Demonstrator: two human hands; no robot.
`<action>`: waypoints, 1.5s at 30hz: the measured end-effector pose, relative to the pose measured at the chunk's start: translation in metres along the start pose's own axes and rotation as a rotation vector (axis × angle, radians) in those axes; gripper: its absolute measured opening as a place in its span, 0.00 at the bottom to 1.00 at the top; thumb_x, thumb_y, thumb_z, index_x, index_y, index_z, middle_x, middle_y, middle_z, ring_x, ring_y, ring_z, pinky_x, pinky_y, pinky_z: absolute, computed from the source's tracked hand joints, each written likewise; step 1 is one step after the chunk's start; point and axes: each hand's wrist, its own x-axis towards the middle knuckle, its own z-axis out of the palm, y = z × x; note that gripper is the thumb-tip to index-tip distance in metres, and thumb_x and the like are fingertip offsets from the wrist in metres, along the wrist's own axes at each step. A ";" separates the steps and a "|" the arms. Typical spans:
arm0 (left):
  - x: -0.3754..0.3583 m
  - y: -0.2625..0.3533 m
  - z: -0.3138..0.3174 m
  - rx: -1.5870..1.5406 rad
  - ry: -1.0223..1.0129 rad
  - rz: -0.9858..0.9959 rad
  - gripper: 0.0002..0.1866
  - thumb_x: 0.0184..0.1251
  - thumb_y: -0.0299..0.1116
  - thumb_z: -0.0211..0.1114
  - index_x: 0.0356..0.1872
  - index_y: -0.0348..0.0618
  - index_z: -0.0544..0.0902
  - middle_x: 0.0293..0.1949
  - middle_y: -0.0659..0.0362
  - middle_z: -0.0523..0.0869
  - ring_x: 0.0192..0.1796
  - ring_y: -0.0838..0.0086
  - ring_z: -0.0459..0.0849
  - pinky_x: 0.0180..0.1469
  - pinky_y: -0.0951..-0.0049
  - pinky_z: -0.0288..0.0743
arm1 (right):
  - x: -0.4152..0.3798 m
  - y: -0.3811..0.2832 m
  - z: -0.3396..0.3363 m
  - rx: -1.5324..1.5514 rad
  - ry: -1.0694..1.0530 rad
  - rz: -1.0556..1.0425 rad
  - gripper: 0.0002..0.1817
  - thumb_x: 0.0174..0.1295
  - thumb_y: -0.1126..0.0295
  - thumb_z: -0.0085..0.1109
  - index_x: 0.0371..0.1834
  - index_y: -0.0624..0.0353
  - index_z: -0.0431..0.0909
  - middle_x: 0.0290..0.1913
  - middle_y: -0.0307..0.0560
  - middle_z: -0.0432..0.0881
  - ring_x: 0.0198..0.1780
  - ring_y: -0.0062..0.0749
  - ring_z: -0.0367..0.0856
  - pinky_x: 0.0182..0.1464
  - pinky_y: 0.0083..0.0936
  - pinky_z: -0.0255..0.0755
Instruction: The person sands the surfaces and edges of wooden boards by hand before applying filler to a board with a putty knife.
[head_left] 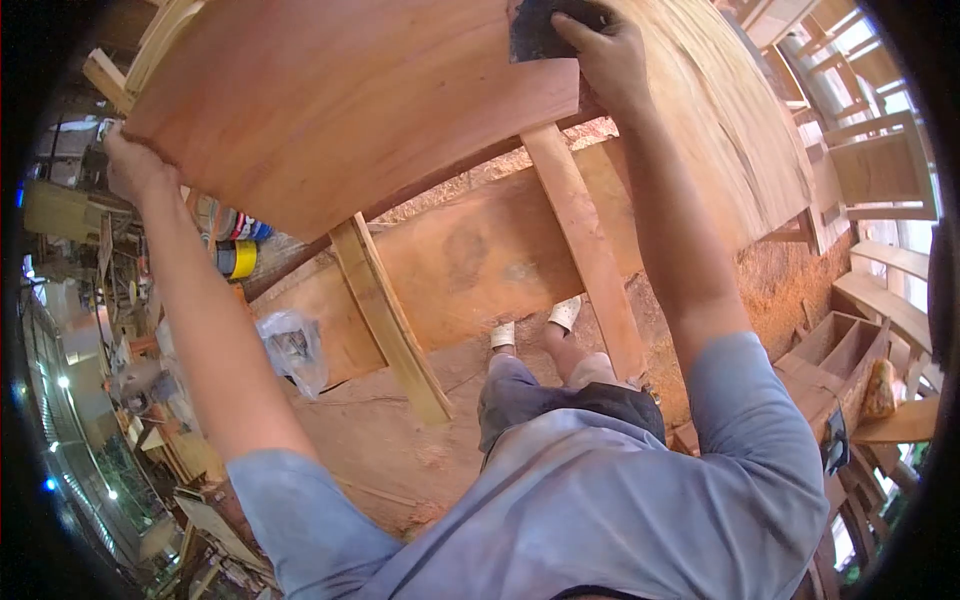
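Observation:
A wide reddish-brown wooden panel (360, 100) lies in front of me across narrow wooden strips. My left hand (138, 168) is closed around the panel's left corner, its fingertips partly hidden by the edge. At the panel's right end, my right hand (608, 55) grips a black flat sheet (540, 32) that looks like sandpaper, pressed against the panel's surface. One support strip (575, 210) sticks out toward me under the right part, and another strip (385, 320) under the left. To the right of the panel is a paler board (715, 130) with wavy grain.
Below is a dusty plank (470, 250) near my feet, with sawdust (780, 290) to the right. A clear plastic bag (293, 350) and a yellow roll (240, 259) are at left. Wooden boxes (830, 345) and frames (880, 165) stand at right.

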 end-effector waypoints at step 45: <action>0.008 -0.030 0.007 -0.026 -0.077 0.384 0.25 0.67 0.45 0.60 0.51 0.29 0.82 0.51 0.45 0.85 0.56 0.60 0.82 0.60 0.65 0.71 | -0.131 0.021 0.326 -0.862 -0.614 -0.191 0.10 0.63 0.69 0.55 0.43 0.52 0.86 0.38 0.60 0.85 0.43 0.58 0.84 0.47 0.46 0.78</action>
